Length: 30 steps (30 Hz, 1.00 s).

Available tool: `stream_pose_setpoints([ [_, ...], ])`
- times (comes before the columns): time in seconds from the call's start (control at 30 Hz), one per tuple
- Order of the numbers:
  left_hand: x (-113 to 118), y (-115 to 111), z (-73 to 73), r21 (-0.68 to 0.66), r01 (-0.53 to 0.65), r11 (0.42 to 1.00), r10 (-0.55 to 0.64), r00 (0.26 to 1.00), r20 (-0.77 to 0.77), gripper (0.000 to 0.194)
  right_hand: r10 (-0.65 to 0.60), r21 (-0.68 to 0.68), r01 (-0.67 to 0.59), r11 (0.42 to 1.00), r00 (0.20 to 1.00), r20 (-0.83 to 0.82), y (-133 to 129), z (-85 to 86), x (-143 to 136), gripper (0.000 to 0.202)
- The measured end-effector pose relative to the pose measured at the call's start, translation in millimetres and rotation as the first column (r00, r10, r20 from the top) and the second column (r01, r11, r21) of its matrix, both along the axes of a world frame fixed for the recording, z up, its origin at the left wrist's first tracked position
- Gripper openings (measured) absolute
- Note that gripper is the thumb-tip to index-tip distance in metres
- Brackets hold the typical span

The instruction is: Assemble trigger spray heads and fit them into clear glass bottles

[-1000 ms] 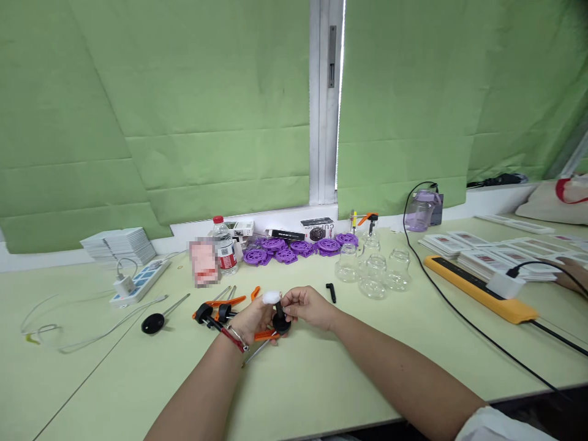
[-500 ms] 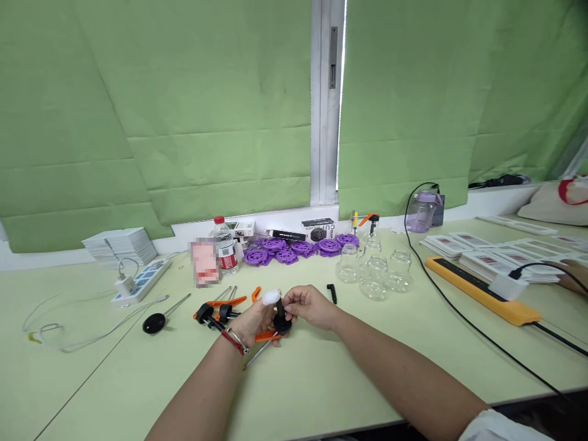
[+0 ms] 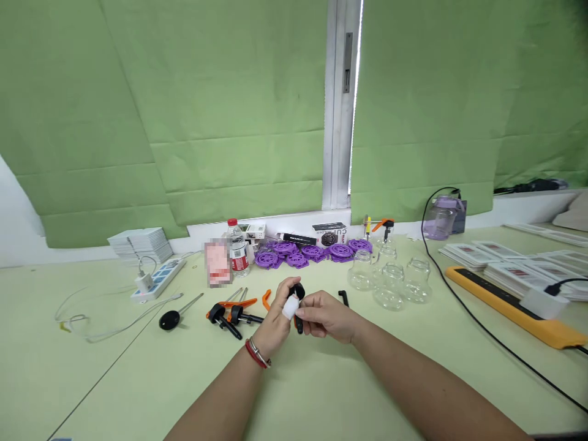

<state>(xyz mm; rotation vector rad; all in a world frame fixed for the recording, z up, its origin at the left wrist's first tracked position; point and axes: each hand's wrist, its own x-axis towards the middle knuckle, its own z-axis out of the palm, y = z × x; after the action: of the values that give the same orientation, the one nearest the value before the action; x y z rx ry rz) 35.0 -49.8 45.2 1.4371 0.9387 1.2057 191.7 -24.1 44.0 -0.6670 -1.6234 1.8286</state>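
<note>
My left hand [image 3: 277,318], its thumb wrapped in white, is closed around a black round-headed part [image 3: 297,290] with a dark stem pointing down. The fingers of my right hand [image 3: 324,315] pinch the same part from the right, beside the white wrap. Some orange shows between the hands. Two black and orange assemblies [image 3: 219,315] lie left of my left hand, with an orange lever [image 3: 266,299] near its fingers. A small black piece [image 3: 343,298] lies beyond my right hand.
Purple discs [image 3: 312,253] lie along the wall, beside a red-capped bottle [image 3: 239,251]. Clear glass jars [image 3: 389,294] stand right of them. A black disc with a rod [image 3: 169,320] lies left. An orange power strip [image 3: 509,306] and its black cable cross the right side.
The black part in my hands has turned over, its round head now up and its stem down. The metal rod below my left hand no longer shows. The view has shifted left.
</note>
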Motion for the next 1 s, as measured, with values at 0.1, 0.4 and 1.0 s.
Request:
stream_pose_setpoints([
  [0.1,2.0,2.0,-1.1,0.18,-0.095,0.979,0.098,0.995,-0.007,0.034,-0.071,0.003,0.071,0.997,0.997,-0.002,-1.2,-3.1,-4.3,0.018],
  [0.4,-2.4,23.1,-26.6,0.216,-0.153,0.964,0.177,0.98,-0.094,0.02,-0.144,0.145,0.126,0.981,0.983,0.118,-2.0,-26.5,-16.7,0.023],
  [1.0,-19.2,18.7,-3.8,0.096,-0.224,0.97,0.244,0.888,-0.391,0.032,-0.388,0.646,0.275,0.712,0.921,0.035,-6.0,-42.3,-28.1,0.011],
])
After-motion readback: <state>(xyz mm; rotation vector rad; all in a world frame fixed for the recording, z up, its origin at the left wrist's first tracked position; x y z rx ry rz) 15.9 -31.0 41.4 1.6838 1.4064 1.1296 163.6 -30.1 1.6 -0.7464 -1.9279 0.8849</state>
